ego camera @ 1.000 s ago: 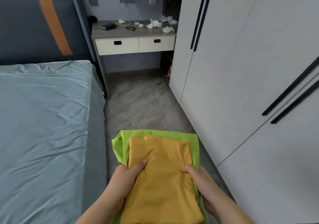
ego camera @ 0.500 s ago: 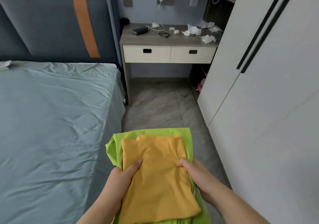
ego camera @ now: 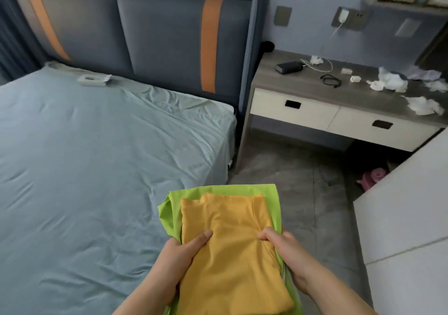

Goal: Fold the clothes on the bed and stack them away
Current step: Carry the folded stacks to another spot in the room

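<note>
Left hand [ego camera: 180, 254] and right hand [ego camera: 288, 254] are gripping the yellow top [ego camera: 228, 246] stacked on the green top [ego camera: 274, 200], right of the bed [ego camera: 97, 157].

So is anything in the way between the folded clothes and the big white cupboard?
Nothing lies between them: only grey floor separates the yellow garment and green garment from the white cupboard. The cupboard's visible front shows no opening, though, and the left hand and right hand both grip the two garments.
</note>
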`<move>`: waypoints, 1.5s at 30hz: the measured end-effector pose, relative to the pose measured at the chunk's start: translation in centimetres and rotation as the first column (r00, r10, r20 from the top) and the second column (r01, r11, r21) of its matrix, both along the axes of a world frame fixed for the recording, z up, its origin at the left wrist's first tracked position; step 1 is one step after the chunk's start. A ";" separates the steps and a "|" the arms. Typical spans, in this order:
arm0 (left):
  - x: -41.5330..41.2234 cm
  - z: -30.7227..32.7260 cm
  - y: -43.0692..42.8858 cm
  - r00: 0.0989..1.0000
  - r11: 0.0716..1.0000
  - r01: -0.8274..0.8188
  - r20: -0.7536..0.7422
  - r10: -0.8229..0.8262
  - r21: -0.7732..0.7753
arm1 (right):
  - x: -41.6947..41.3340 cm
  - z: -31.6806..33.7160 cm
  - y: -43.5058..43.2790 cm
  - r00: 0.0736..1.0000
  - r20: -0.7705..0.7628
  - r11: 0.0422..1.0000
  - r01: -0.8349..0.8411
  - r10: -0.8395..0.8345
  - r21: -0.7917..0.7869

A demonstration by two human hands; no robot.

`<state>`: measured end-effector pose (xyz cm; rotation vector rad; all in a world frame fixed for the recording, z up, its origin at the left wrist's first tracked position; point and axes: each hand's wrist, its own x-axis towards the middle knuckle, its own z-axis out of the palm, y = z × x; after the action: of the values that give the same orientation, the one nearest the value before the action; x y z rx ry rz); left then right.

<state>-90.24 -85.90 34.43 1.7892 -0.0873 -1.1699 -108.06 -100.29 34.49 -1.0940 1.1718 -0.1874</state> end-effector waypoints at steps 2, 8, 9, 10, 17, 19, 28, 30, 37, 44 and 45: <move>3.6 -0.1 -2.4 1.000 1.000 0.003 -0.010 -0.003 0.004 | 3.6 -0.1 -2.8 1.000 -0.013 1.000 0.008 -0.008 0.010; 12.9 0.6 -6.5 0.998 0.998 -0.065 -0.013 0.065 -0.017 | 14.4 0.1 -9.3 0.993 -0.021 0.993 -0.117 0.117 -0.005; 14.3 0.6 -6.8 0.996 0.996 -0.093 -0.009 0.093 -0.010 | 16.2 0.0 -10.2 0.989 -0.021 0.989 -0.148 0.148 -0.008; 15.6 0.3 -6.9 0.992 0.992 -0.123 -0.010 0.123 0.001 | 18.0 -0.3 -11.0 0.984 -0.025 0.984 -0.176 0.176 0.000; 20.6 -1.5 -5.3 0.893 0.889 -0.449 0.019 0.449 0.089 | 30.3 -2.8 -13.5 0.877 -0.038 0.878 -0.476 0.478 0.059; 21.1 -2.6 -4.4 0.852 0.848 -0.521 -0.001 0.524 0.100 | 33.4 -4.1 -13.6 0.809 -0.036 0.809 -0.583 0.587 0.077; 22.1 -9.6 -2.6 0.653 0.651 -0.756 -0.139 0.744 -0.066 | 44.2 -12.2 -14.4 0.540 -0.053 0.542 -0.839 0.840 0.042; 22.4 -12.6 -2.8 0.592 0.590 -0.805 -0.125 0.796 -0.059 | 45.8 -15.0 -14.6 0.471 -0.054 0.473 -0.880 0.881 0.046; 24.4 -24.6 -4.3 0.555 0.557 -0.830 -0.072 0.829 0.024 | 49.9 -27.0 -15.2 0.333 -0.037 0.335 -0.933 0.942 0.132; 23.0 -39.4 -7.1 0.462 0.472 -0.867 -0.100 0.881 0.160 | 49.5 -40.0 -16.4 0.202 -0.084 0.217 -0.946 0.976 0.241; 22.5 -40.6 -7.2 0.432 0.439 -0.881 -0.076 0.899 0.177 | 49.4 -40.8 -16.7 0.203 -0.086 0.218 -0.948 0.975 0.232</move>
<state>-67.72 -93.08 -6.16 1.4407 0.9677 -0.4879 -58.69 -117.02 -6.28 -1.5763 0.4238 1.0627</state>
